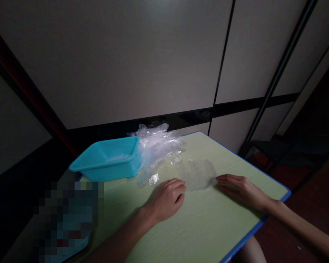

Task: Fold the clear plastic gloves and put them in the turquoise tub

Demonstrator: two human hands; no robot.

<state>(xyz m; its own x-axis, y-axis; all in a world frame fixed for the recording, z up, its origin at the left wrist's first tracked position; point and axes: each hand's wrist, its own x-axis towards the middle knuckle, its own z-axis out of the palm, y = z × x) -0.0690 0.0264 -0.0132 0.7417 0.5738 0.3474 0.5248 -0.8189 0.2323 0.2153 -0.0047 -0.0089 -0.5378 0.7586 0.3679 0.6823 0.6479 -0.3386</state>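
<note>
A clear disposable plastic glove (199, 173) lies flat on the table, its cuff toward the right. My left hand (167, 197) is closed at the glove's near edge, fingers curled down and thumb tucked in; the fingertips are partly hidden. At the cuff end, my right hand (237, 188) rests with its fingers stretched out, their tips touching the cuff's edge. Beyond my left hand, a loose heap of similar clear gloves (159, 140) spreads against the blue basin (112, 170). Something pale lies inside the basin.
The pale green table (208, 226) has a blue rim, and its right edge runs beneath my right forearm. Light cabinet panels (142, 65) stand behind it. A dark chair (287, 153) is at the far right. The lower left is blurred out over a bluish thing.
</note>
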